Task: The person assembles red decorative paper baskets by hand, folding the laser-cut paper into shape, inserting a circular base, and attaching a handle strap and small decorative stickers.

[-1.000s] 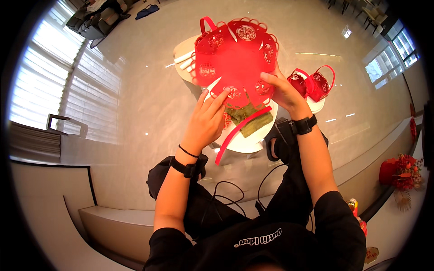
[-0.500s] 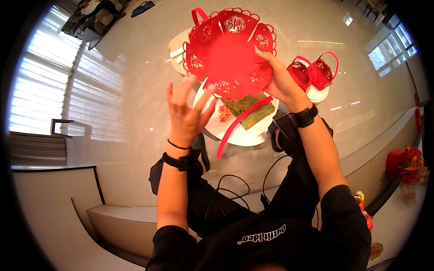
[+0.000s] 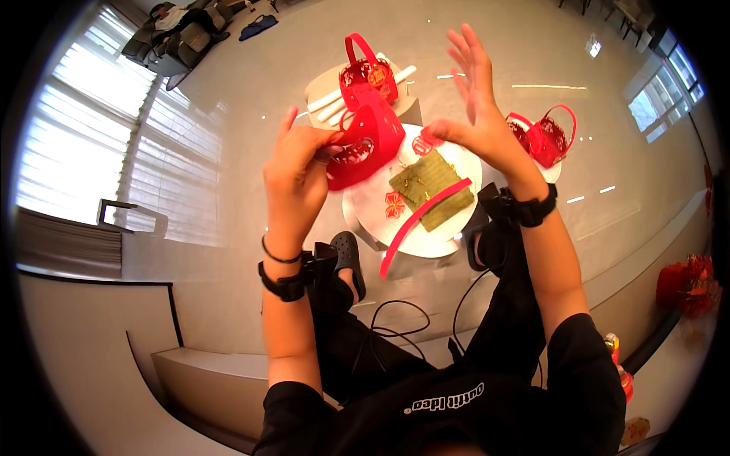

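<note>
Between the thumb and fingers of my left hand (image 3: 293,175) is the edge of a red felt basket piece (image 3: 372,148), with a cut-out pattern and scalloped rim. The piece is tilted and partly folded over the table's far left side. My right hand (image 3: 480,114) is raised to the right of it, fingers spread, holding nothing. Below the hands, a white round table (image 3: 372,224) bears a crinkled green cloth (image 3: 437,205) with several small gold-coloured bits on it. A loose red strip (image 3: 422,216) lies across the cloth. Beside it is a red flower-shaped cut-out (image 3: 394,204).
A second small table behind holds a red handled basket (image 3: 372,80) and several white rolls (image 3: 327,102). To the right, red baskets (image 3: 551,140) stand on a white stool. Black cables (image 3: 399,330) trail between my legs. A person (image 3: 179,19) sits at the far left.
The red felt piece has gone from spread wide to tilted and folded, moving lower left. My left hand now grips it; my right hand has let go and opened. The basket behind has come into view.
</note>
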The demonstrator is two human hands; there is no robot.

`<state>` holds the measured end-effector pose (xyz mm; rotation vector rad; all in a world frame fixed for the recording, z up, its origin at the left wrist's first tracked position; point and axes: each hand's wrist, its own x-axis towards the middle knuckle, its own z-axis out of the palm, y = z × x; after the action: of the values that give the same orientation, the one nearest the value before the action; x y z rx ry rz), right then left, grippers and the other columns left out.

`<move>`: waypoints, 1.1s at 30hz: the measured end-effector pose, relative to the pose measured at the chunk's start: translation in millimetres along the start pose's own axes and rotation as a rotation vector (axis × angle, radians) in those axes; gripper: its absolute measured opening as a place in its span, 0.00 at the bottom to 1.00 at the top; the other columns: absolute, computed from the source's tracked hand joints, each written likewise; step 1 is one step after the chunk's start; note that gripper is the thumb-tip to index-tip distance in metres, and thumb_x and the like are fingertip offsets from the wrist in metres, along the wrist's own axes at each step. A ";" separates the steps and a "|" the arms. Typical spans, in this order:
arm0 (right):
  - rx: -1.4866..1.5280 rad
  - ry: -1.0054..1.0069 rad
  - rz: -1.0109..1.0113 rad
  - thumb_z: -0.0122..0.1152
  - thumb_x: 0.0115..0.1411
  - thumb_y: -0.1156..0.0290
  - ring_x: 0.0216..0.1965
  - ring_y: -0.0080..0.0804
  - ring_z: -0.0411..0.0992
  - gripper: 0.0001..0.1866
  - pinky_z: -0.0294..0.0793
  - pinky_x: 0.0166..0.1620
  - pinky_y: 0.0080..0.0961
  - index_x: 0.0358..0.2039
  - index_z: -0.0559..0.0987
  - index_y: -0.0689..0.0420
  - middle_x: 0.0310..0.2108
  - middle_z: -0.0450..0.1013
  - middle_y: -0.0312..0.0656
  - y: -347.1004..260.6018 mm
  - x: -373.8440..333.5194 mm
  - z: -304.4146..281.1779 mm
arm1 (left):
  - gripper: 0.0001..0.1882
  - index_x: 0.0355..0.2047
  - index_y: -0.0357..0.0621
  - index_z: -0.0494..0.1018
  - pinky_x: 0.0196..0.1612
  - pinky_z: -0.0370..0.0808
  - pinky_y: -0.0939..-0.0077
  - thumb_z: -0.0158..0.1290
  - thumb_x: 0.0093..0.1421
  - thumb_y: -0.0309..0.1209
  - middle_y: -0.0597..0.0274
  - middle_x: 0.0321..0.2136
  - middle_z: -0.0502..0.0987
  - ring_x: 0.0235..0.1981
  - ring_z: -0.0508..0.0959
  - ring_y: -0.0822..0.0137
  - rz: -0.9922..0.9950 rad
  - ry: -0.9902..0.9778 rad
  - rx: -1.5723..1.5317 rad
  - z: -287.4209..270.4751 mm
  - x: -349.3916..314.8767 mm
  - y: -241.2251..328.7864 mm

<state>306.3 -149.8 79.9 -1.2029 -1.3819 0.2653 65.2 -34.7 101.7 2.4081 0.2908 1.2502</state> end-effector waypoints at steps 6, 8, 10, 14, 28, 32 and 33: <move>-0.127 -0.568 0.066 0.58 0.60 0.50 0.60 0.41 0.64 0.29 0.56 0.64 0.36 0.52 0.74 0.61 0.55 0.71 0.47 -57.7 26.3 -19.1 | 0.07 0.38 0.35 0.76 0.59 0.69 0.58 0.52 0.59 0.17 0.62 0.30 0.78 0.32 0.77 0.71 -0.056 -0.107 -0.439 -29.1 12.1 24.6; 0.060 -0.573 0.155 0.60 0.62 0.59 0.37 0.27 0.70 0.17 0.69 0.43 0.26 0.36 0.77 0.63 0.34 0.74 0.39 -60.7 20.5 -23.7 | 0.07 0.41 0.33 0.75 0.47 0.74 0.74 0.52 0.64 0.22 0.65 0.34 0.77 0.35 0.75 0.75 -0.258 -0.088 -0.601 -35.1 3.4 32.9; 0.200 -0.479 0.423 0.61 0.62 0.70 0.24 0.14 0.63 0.11 0.64 0.27 0.16 0.27 0.74 0.63 0.22 0.67 0.30 -72.2 15.4 -18.9 | 0.08 0.41 0.33 0.75 0.42 0.72 0.79 0.53 0.63 0.24 0.66 0.33 0.76 0.34 0.75 0.76 -0.344 -0.085 -0.570 -37.4 6.1 31.0; 0.097 -0.414 0.340 0.58 0.64 0.68 0.26 0.15 0.65 0.11 0.66 0.29 0.18 0.28 0.74 0.62 0.24 0.69 0.31 -75.6 13.9 -12.2 | 0.08 0.39 0.33 0.75 0.36 0.70 0.85 0.55 0.63 0.26 0.67 0.31 0.76 0.33 0.74 0.78 -0.488 -0.125 -0.516 -39.8 15.9 33.2; -0.028 -0.349 0.264 0.65 0.58 0.73 0.30 0.16 0.70 0.08 0.69 0.32 0.15 0.36 0.80 0.63 0.32 0.76 0.33 -76.6 13.7 -10.0 | 0.08 0.35 0.36 0.76 0.31 0.70 0.87 0.60 0.59 0.28 0.69 0.27 0.77 0.28 0.73 0.82 -0.596 -0.234 -0.550 -18.9 11.7 30.8; 0.088 -0.384 0.335 0.64 0.59 0.73 0.29 0.16 0.71 0.07 0.70 0.34 0.15 0.36 0.81 0.63 0.26 0.75 0.34 -79.1 13.8 -8.2 | 0.09 0.35 0.35 0.76 0.30 0.70 0.87 0.61 0.58 0.28 0.70 0.26 0.76 0.28 0.72 0.82 -0.652 -0.313 -0.509 -16.5 10.0 29.4; 0.102 -0.407 0.316 0.64 0.59 0.73 0.30 0.16 0.71 0.07 0.70 0.34 0.15 0.36 0.81 0.63 0.27 0.75 0.34 -78.4 12.9 -8.0 | 0.09 0.35 0.35 0.76 0.30 0.69 0.87 0.61 0.59 0.28 0.70 0.26 0.76 0.28 0.72 0.82 -0.630 -0.331 -0.488 -15.9 8.8 27.4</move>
<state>278.7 -178.0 149.2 -1.3272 -1.4954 0.8310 57.3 -51.9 128.5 1.8419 0.5208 0.5484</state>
